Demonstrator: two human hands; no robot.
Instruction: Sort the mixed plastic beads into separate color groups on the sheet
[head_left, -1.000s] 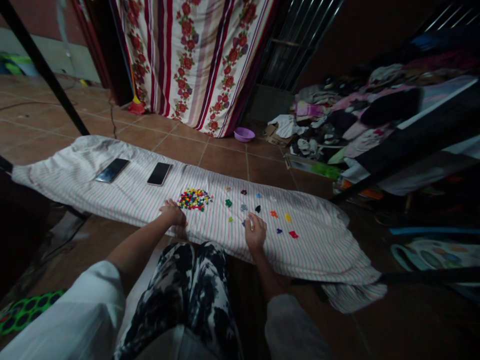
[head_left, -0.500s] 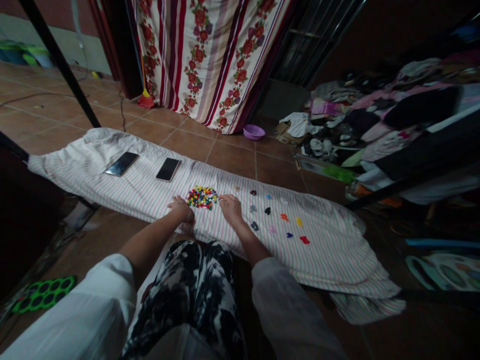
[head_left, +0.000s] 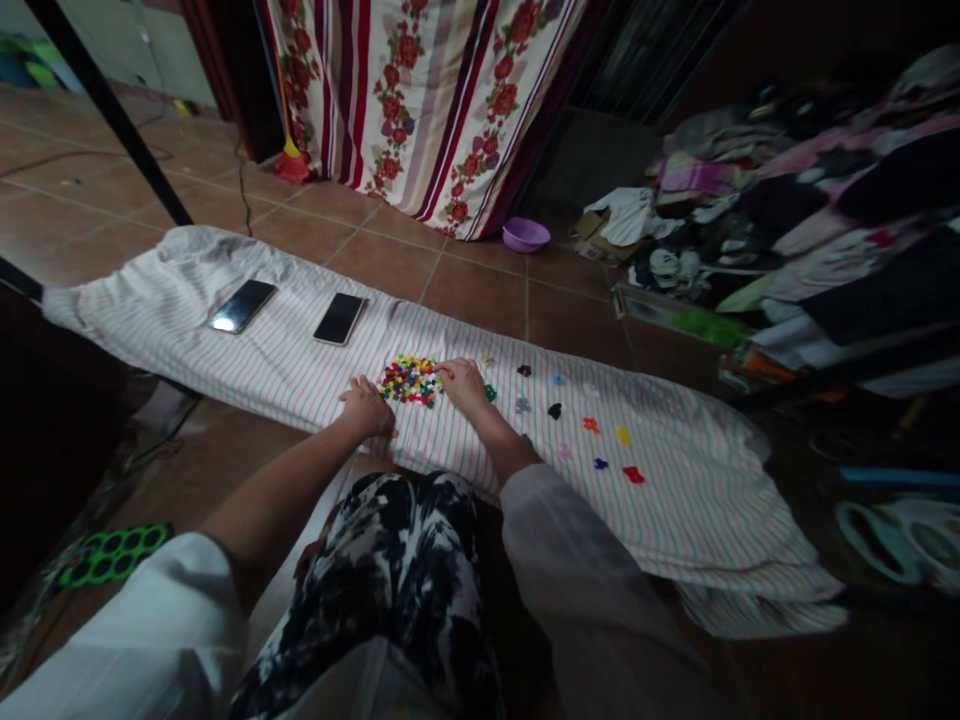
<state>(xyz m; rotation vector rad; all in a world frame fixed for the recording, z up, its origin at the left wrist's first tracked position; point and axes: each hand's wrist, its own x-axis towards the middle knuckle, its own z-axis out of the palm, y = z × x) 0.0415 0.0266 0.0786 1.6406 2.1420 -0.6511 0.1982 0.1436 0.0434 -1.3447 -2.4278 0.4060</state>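
Note:
On the striped cloth lies a pile of tiny multicoloured pieces point(head_left: 411, 381), too small to name for certain. My left hand point(head_left: 367, 408) rests at the pile's near left edge, fingers stretched out and holding nothing visible. At the pile's right edge, the fingertips of my right hand point(head_left: 463, 386) are drawn together among the pieces; whatever may be between them is too small to make out. Small single-colour groups are spread to the right: green pieces point(head_left: 490, 393) beside my right hand, black point(head_left: 555, 411), orange point(head_left: 591, 425), yellow point(head_left: 623, 435) and red point(head_left: 634, 475) ones farther along.
Two phones, one point(head_left: 243, 306) at the far left and another point(head_left: 340, 319) nearer the pile, lie on the cloth-covered surface point(head_left: 675, 520). Beyond it a purple basin point(head_left: 526, 235) stands on the tiled floor. Heaped clothes point(head_left: 810, 190) fill the right side.
My right hand has moved away from me and slightly left, onto the pile's edge. Green pieces beside it have come into sight. My left hand stays by the pile. The camera view has shifted slightly.

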